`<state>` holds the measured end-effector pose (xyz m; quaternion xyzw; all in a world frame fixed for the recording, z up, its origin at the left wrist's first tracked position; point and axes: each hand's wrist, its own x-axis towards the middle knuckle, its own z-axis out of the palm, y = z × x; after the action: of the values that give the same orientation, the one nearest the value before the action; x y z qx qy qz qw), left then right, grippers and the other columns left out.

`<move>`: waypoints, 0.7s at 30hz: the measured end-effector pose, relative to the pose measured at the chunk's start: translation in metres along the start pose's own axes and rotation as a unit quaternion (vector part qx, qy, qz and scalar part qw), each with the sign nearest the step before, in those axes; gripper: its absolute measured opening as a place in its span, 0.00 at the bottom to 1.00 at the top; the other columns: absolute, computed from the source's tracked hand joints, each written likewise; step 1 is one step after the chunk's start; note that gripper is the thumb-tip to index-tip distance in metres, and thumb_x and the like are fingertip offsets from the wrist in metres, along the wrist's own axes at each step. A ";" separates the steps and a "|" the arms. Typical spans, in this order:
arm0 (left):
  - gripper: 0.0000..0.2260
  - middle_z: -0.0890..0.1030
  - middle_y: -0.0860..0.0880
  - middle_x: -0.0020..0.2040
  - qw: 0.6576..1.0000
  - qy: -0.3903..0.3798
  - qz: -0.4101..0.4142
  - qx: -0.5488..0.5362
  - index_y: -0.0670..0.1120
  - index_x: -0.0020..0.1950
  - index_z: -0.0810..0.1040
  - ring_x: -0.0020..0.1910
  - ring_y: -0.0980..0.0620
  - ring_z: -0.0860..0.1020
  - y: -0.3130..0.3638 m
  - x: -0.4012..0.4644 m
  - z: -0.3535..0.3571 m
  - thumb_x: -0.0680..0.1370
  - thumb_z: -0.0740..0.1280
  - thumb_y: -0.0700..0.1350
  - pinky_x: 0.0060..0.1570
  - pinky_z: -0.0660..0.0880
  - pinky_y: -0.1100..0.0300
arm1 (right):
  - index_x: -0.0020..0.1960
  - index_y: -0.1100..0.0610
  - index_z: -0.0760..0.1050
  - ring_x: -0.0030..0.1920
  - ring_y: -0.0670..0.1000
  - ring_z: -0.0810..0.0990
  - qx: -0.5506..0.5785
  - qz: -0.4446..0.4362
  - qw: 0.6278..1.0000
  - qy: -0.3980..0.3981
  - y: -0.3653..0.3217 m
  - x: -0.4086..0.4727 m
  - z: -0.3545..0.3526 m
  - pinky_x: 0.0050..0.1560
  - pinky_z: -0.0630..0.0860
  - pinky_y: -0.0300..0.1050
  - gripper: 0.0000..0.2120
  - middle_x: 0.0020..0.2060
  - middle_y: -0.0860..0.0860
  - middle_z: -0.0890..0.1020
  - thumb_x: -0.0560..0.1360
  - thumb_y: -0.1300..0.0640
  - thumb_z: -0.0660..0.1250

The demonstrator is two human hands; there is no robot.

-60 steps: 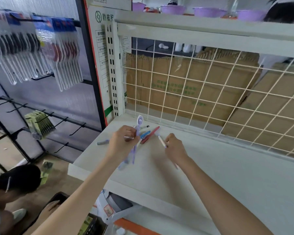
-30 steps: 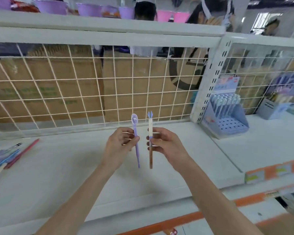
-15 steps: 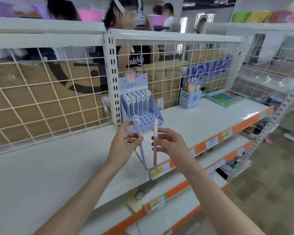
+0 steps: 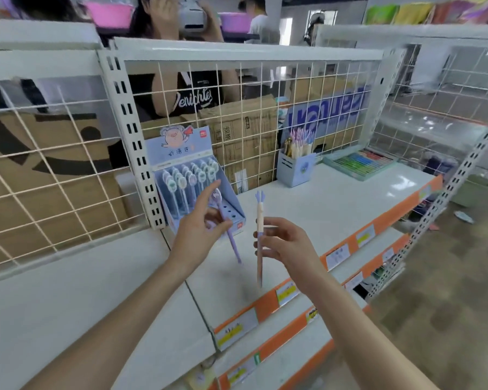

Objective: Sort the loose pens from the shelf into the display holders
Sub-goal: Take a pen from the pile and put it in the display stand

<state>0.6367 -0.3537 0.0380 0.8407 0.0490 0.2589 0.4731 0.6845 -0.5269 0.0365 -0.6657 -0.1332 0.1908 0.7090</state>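
One head-worn wide-angle view looks forward and down across the white shelf (image 4: 335, 204), near, toward the far wire grid (image 4: 265, 108).

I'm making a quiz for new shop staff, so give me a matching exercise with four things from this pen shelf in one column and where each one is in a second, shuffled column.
Things:
1. purple pen
2. beige pen with blue crown top
3. pig-card display holder
4. small blue pen box

Places:
A. gripped in the right hand
B. on the shelf, right of the pig-card holder
C. held in the left hand
D. beside the slotted upright post

Pairs: 1-C, 2-A, 3-D, 4-B
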 end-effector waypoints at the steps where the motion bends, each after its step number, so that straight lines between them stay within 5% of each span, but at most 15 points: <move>1: 0.33 0.78 0.59 0.40 1.000 0.011 0.004 0.024 0.59 0.73 0.59 0.42 0.64 0.77 -0.006 0.010 0.001 0.74 0.70 0.41 0.48 0.71 0.72 | 0.55 0.61 0.76 0.41 0.56 0.81 -0.004 0.002 1.000 -0.002 -0.001 0.010 -0.001 0.52 0.79 0.57 0.12 0.44 0.61 0.79 0.73 0.71 0.64; 4: 0.32 0.78 0.59 0.44 0.991 0.065 0.035 0.108 0.70 0.69 0.56 0.53 0.53 0.76 -0.024 0.042 -0.001 0.74 0.70 0.49 0.61 0.68 0.52 | 0.54 0.60 0.76 0.41 0.55 0.81 -0.027 0.002 1.000 -0.011 -0.008 0.043 -0.001 0.52 0.79 0.57 0.12 0.44 0.60 0.78 0.73 0.71 0.64; 7: 0.28 0.79 0.56 0.47 0.971 0.133 0.081 0.183 0.62 0.70 0.60 0.53 0.52 0.74 -0.041 0.071 -0.004 0.74 0.69 0.52 0.63 0.57 0.58 | 0.54 0.60 0.76 0.41 0.55 0.80 -0.041 0.002 0.999 -0.018 -0.017 0.075 0.002 0.51 0.79 0.55 0.12 0.43 0.58 0.79 0.73 0.70 0.64; 12: 0.23 0.79 0.50 0.52 0.932 0.191 0.119 0.285 0.58 0.69 0.68 0.62 0.56 0.67 -0.059 0.111 -0.008 0.75 0.68 0.54 0.69 0.47 0.51 | 0.56 0.62 0.76 0.40 0.54 0.81 -0.016 -0.001 1.000 -0.024 -0.022 0.113 0.006 0.43 0.81 0.46 0.12 0.44 0.59 0.79 0.73 0.70 0.65; 21: 0.18 0.82 0.50 0.46 0.899 0.217 0.149 0.351 0.52 0.59 0.78 0.61 0.53 0.68 -0.065 0.135 0.003 0.72 0.63 0.56 0.65 0.48 0.48 | 0.54 0.59 0.76 0.40 0.54 0.81 0.009 0.007 0.999 -0.052 -0.018 0.154 -0.006 0.46 0.81 0.48 0.12 0.44 0.60 0.78 0.73 0.70 0.65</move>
<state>0.7651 -0.2762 0.0355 0.8728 0.1127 0.4680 0.0806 0.8260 -0.4636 0.0444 -0.6492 -0.1633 0.2313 0.7060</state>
